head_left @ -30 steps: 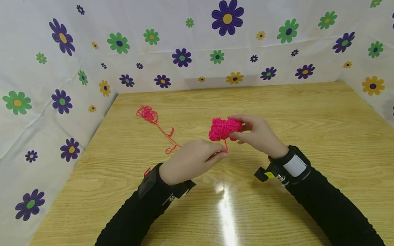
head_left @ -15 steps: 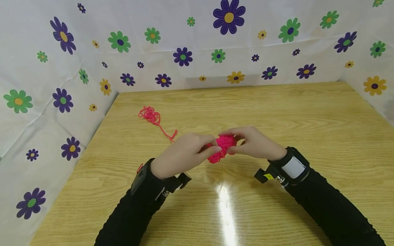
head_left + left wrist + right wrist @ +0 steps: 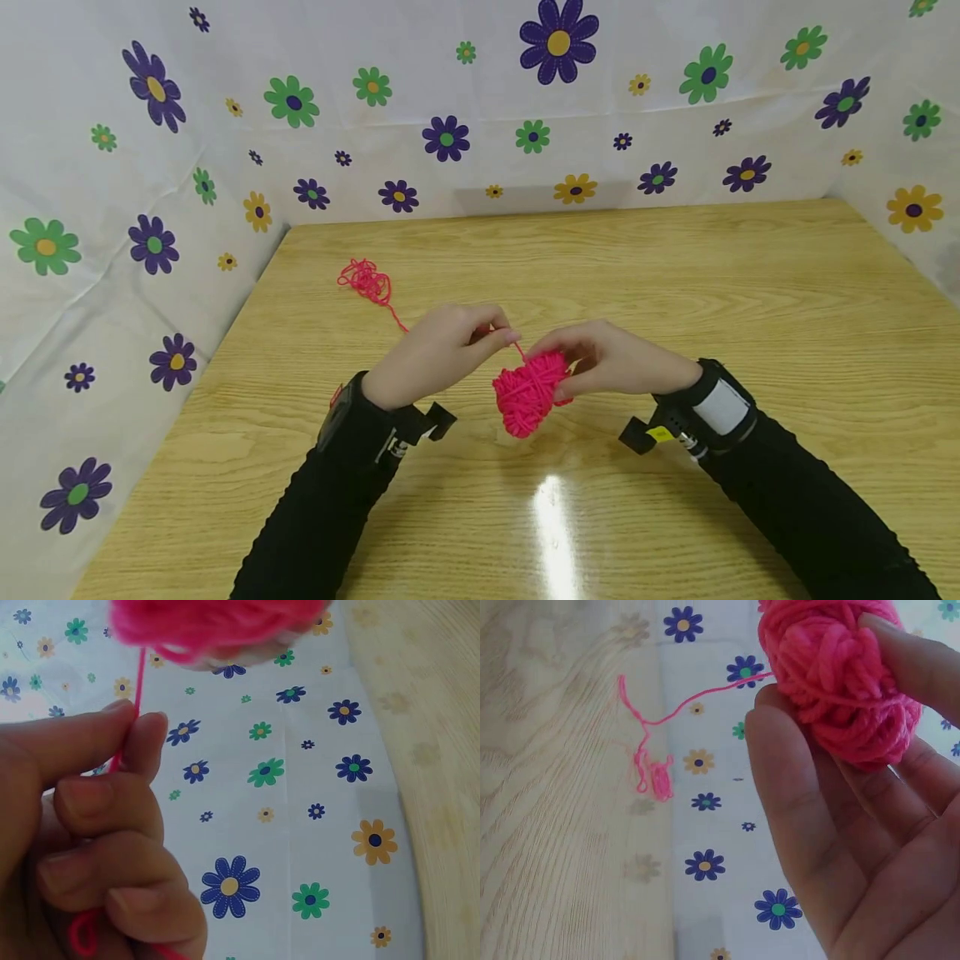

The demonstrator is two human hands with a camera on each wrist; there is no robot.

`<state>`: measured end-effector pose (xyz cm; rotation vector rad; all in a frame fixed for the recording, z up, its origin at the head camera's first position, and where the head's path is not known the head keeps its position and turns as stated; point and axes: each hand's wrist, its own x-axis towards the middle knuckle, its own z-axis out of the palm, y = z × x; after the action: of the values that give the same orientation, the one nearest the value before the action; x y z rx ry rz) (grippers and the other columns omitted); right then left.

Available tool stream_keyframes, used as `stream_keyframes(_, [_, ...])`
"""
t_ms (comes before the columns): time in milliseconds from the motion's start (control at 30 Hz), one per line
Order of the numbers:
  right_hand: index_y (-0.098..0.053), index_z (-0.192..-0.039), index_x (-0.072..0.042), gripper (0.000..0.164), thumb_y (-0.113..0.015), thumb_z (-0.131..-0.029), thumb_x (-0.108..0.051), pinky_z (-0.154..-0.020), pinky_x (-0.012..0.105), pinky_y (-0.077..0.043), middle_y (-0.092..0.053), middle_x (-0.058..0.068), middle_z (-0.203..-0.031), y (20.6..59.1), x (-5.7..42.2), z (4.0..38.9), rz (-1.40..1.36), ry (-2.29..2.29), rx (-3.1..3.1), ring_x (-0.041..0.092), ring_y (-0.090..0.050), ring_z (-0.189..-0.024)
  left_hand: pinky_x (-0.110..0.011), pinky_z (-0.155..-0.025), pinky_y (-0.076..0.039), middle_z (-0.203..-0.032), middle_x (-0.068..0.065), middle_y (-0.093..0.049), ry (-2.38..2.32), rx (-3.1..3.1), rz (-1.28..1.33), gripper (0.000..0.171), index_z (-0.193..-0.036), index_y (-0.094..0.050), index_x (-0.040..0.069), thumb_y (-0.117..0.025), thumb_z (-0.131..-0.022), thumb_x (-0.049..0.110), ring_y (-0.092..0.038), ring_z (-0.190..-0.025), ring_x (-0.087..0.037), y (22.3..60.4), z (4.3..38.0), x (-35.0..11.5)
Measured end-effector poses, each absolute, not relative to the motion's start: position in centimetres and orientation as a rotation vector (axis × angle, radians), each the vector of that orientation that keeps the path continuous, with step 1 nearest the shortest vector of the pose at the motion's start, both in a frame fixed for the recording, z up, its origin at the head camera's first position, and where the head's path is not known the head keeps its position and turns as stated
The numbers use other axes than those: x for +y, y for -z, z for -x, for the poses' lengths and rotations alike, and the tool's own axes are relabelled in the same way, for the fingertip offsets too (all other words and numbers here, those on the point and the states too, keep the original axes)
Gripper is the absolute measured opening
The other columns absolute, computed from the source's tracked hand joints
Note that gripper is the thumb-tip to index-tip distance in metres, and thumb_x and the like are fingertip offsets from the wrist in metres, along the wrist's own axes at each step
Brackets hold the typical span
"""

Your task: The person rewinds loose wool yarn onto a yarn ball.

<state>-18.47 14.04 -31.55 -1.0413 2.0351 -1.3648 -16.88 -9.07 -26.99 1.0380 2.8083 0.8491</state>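
A bright pink ball of yarn [image 3: 527, 396] is held above the table by my right hand [image 3: 603, 360], thumb on one side and fingers on the other. My left hand [image 3: 450, 346] pinches the yarn strand [image 3: 139, 682] between thumb and forefinger, a short way from the ball. In the left wrist view its other fingers are curled, with a loop of yarn [image 3: 84, 934] showing beneath them. The right wrist view shows the wound ball [image 3: 832, 667] lying against the fingers, which stay partly spread.
A loose tangle of pink yarn [image 3: 366, 281] lies at the back left of the wooden table [image 3: 712, 275], its strand running toward the left hand. White cloth walls [image 3: 480, 92] printed with flowers stand behind and at both sides.
The ball has come nearer and turned from lying sideways to tilted. My left hand has swung past it and up to its far left, drawing the strand across. The right hand has lowered slightly.
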Motion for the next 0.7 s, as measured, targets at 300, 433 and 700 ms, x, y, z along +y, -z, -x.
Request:
stream_keyframes(300, [-0.051,-0.12,0.005,0.041,-0.066,-0.083,-0.007,-0.076,0.036,-0.053,-0.06,0.015,-0.105,31.1,14.3,18.1,1.039,1.476,1.869,0.022,-0.063,-0.09,-0.023,-0.052,-0.029,-0.058,0.004,-0.038,-0.985,2.739,-1.021,0.017,-0.084,-0.062,0.011,-0.055,-0.092,0.025,-0.034,-0.052,-0.01,27.7,17.9,-9.4])
stream_keyframes(433, [-0.051,-0.118,0.006,0.04,-0.067,-0.083,-0.007,-0.075,0.035,-0.053,-0.062,0.007,-0.103,30.9,14.6,17.9,1.042,1.551,1.81,0.021,-0.063,-0.088,-0.024,-0.053,-0.03,-0.059,0.003,-0.039,-1.059,2.683,-1.011,0.017,-0.083,-0.061,0.011,-0.055,-0.092,0.024,-0.035,-0.054,-0.011,28.0,18.3,-9.5])
stream_keyframes(700, [-0.056,-0.112,-0.014,0.03,-0.061,-0.086,-0.002,-0.071,0.031,-0.054,-0.063,0.0,-0.096,30.5,15.1,17.8,1.038,1.807,1.711,0.014,-0.062,-0.082,-0.024,-0.054,-0.031,-0.062,0.003,-0.043,-1.128,2.626,-1.011,0.016,-0.083,-0.062,0.009,-0.055,-0.092,0.021,-0.036,-0.056,-0.012,28.5,18.6,-9.4])
